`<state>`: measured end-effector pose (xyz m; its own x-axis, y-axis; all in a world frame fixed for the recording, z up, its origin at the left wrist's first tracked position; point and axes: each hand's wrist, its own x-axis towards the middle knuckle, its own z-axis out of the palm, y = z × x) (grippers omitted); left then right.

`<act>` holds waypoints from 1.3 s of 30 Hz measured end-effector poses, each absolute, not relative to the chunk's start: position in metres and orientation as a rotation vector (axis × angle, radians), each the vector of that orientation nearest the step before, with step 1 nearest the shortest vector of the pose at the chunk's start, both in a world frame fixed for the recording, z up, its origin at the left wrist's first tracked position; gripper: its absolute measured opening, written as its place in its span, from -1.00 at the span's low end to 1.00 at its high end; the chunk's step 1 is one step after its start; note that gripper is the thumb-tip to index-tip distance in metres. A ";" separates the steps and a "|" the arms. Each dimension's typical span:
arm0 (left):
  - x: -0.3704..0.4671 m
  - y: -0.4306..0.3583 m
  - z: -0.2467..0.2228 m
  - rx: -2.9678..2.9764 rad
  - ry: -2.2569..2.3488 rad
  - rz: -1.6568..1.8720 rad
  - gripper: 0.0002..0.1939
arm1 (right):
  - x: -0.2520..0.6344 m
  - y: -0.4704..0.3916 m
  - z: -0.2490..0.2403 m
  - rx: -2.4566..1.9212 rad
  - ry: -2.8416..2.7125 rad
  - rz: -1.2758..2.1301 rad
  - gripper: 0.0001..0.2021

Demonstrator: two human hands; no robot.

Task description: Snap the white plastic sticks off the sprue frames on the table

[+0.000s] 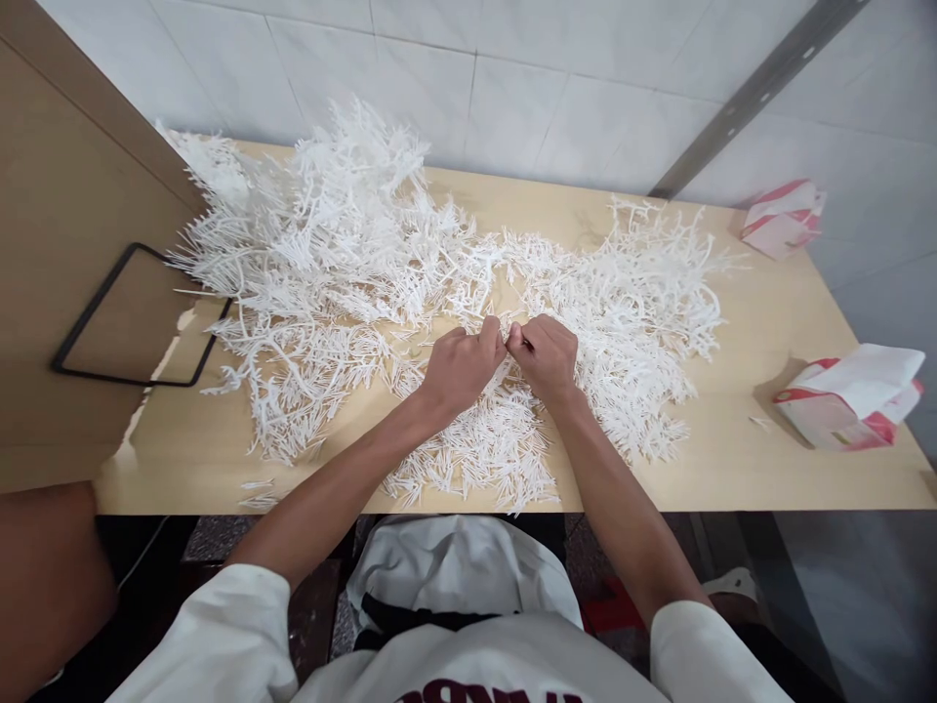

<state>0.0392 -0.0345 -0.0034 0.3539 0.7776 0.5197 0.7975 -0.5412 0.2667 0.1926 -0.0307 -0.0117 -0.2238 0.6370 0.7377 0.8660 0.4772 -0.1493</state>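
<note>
- Fingers of both hands are curled closed, the left hand [463, 369] and the right hand [548, 359] meeting at thumb and fingertips; whether anything is pinched between them is hidden.
- White branching pieces [322, 244] lie around the hands, spread in a broad, tangled band over the table [739, 449].
- Tallest of the piles is the one beyond the left hand, reaching back to the tiled wall [512, 107]; a lower pile [644, 283] sits beyond and beside the right hand.
- Short loose sticks [475, 454] form a flat layer beneath the wrists, down to the table's near edge.
- At the left, a black rectangular frame [93, 306] stands against a brown panel [73, 186], near the taller pile.
- Two red-and-white packets stand well apart from the hands at the right: a near packet [827, 405] with white paper [868, 376] on top, and a far packet [785, 219] by the wall.
- Behind, a slotted metal post [753, 103] slants up the wall.
</note>
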 end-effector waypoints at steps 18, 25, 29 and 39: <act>0.007 -0.003 0.011 -2.440 -2.059 -1.194 -0.87 | 0.187 -0.042 -0.009 -1.114 -1.860 -0.390 -0.66; 0.009 -0.001 0.005 -2.998 -1.789 -1.505 -0.77 | 0.185 -0.038 -0.002 -1.350 -1.755 0.176 -0.71; 0.015 -0.006 0.006 -3.011 -1.633 -1.454 -0.77 | 0.183 -0.038 -0.003 -1.319 -1.877 0.255 -0.70; 0.015 -0.015 0.010 -3.102 -1.609 -0.996 -0.86 | 0.188 -0.039 -0.003 -1.277 -2.065 0.323 -0.72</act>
<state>0.0151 -0.0147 0.0097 0.4898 0.8406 0.2311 0.5818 -0.5126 0.6315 0.1881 -0.0388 -0.0032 -0.2888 0.8620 0.4165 0.6936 0.4883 -0.5295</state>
